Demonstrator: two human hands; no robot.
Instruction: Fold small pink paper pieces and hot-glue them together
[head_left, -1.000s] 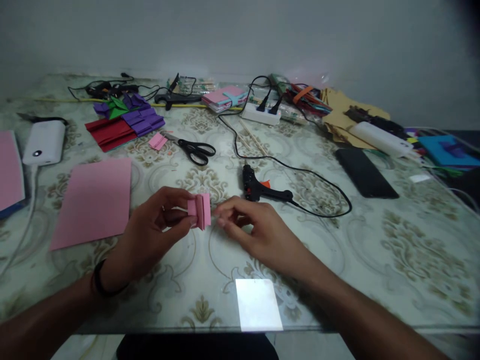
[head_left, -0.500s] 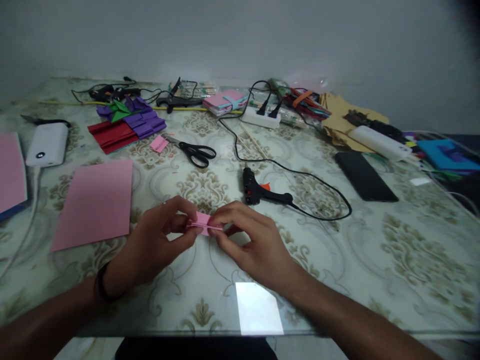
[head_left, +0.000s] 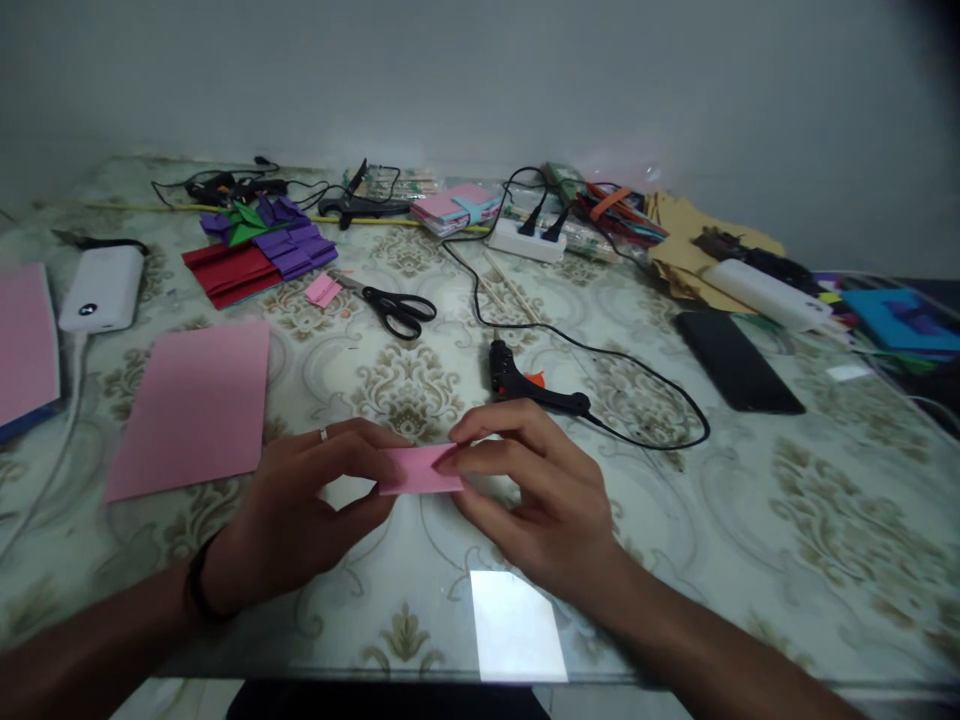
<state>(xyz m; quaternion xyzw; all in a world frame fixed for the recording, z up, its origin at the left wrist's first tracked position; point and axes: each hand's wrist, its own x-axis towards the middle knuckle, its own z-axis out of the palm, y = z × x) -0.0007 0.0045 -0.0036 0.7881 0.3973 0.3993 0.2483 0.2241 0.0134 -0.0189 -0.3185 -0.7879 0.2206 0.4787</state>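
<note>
A small strip of folded pink paper point(head_left: 421, 470) is held level between my two hands, near the front of the table. My left hand point(head_left: 319, 500) pinches its left end, thumb below and fingers above. At the right end, my right hand point(head_left: 536, 490) grips it with fingertips over the top and the thumb along the lower edge. A large pink paper sheet point(head_left: 199, 410) lies flat to the left of my left hand. Beyond my right hand rests a black glue gun point(head_left: 529, 385), its cord looping right. Black-handled scissors point(head_left: 394, 308) lie behind, beside a small pink paper piece point(head_left: 323, 290).
Red folded paper point(head_left: 229, 272) and purple folded paper point(head_left: 300, 248) lie at the back left. A white power bank point(head_left: 103, 290) sits at the left, a black phone point(head_left: 739, 362) at the right. A white power strip point(head_left: 526, 240) with two plugs stands at the back.
The pink paper piece has turned so a flat, wider face shows instead of the folded edges. My right hand has shifted slightly right, its fingers spread more over the paper.
</note>
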